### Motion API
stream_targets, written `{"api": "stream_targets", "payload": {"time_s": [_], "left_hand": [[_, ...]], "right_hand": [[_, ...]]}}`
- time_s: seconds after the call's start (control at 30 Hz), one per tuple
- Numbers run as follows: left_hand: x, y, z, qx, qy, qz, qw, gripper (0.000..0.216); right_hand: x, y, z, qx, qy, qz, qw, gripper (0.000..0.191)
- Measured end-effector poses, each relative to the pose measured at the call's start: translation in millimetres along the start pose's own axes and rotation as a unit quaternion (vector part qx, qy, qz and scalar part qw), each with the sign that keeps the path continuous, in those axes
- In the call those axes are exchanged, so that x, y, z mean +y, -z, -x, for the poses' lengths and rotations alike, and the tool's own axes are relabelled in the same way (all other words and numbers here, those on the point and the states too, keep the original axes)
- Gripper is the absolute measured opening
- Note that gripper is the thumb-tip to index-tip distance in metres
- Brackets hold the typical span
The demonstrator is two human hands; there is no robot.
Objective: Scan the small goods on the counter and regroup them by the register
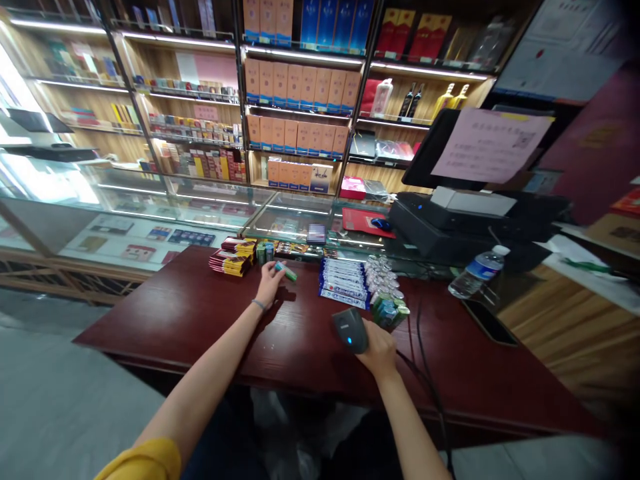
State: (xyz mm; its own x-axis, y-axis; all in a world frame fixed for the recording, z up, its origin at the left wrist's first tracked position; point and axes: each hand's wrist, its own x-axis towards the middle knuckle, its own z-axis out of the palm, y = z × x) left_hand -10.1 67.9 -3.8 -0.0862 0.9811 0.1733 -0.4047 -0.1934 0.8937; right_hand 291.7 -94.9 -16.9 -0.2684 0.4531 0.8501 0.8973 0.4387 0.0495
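My left hand reaches across the dark red table and grips a small green and white tube at the far side. A few similar green tubes stand just behind it. My right hand is closed round the handle of a black barcode scanner, whose blue light glows and whose head faces left. The scanner's black cable trails off toward the table's near edge. Blue and white packs lie beside the scanner hand.
Red and yellow packs are stacked at the far left of the table. A heap of small green items, a water bottle lying on its side, a black phone and a register with a monitor sit at the right. Glass counters and shelves stand behind.
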Motion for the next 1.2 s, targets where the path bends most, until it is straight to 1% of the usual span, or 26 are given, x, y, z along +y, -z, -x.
{"api": "stream_targets", "payload": {"time_s": [0.07, 0.1, 0.17, 0.23, 0.3, 0.4, 0.53, 0.63, 0.7, 0.87, 0.97, 1.1, 1.2], "left_hand": [[2, -8, 18, -0.038, 0.082, 0.094, 0.991, 0.040], [3, -12, 27, -0.050, 0.111, 0.132, 0.984, 0.038], [6, -18, 41, -0.064, 0.151, 0.184, 0.969, 0.039], [8, -22, 52, -0.076, 0.172, 0.206, 0.960, 0.043], [8, -25, 59, -0.086, 0.177, 0.212, 0.957, 0.044], [5, -25, 63, -0.082, 0.178, 0.217, 0.956, 0.038], [2, -21, 59, -0.077, 0.190, 0.226, 0.952, 0.027], [1, -20, 56, -0.080, 0.206, 0.224, 0.949, 0.026], [-1, -20, 55, -0.084, 0.214, 0.227, 0.946, 0.025], [-7, -19, 52, -0.088, 0.224, 0.251, 0.938, 0.022], [-8, -18, 51, -0.086, 0.216, 0.226, 0.946, 0.024], [-4, -20, 56, -0.080, 0.201, 0.173, 0.961, 0.031], [3, -25, 62, -0.102, 0.192, 0.154, 0.964, 0.032]], "right_hand": [[-2, 2, -2, 0.000, 0.005, -0.002, 1.000, 0.038], [-3, 3, -4, 0.001, 0.006, -0.001, 1.000, 0.038], [-5, 6, -7, -0.007, 0.007, -0.006, 1.000, 0.040], [-8, 9, -9, -0.013, 0.009, -0.008, 1.000, 0.040], [-11, 13, -10, -0.025, 0.013, -0.013, 1.000, 0.040], [-15, 16, -9, -0.053, 0.020, -0.026, 0.998, 0.040], [-20, 19, -8, -0.093, 0.044, -0.044, 0.994, 0.039], [-22, 19, -9, -0.139, 0.055, -0.063, 0.987, 0.038], [-22, 18, -9, -0.154, 0.066, -0.075, 0.983, 0.035], [-21, 17, -10, -0.146, 0.073, -0.088, 0.983, 0.031], [-21, 17, -10, -0.143, 0.071, -0.090, 0.983, 0.033], [-20, 18, -10, -0.140, 0.051, -0.087, 0.985, 0.035], [-16, 22, -9, -0.120, 0.037, -0.078, 0.989, 0.037]]}}
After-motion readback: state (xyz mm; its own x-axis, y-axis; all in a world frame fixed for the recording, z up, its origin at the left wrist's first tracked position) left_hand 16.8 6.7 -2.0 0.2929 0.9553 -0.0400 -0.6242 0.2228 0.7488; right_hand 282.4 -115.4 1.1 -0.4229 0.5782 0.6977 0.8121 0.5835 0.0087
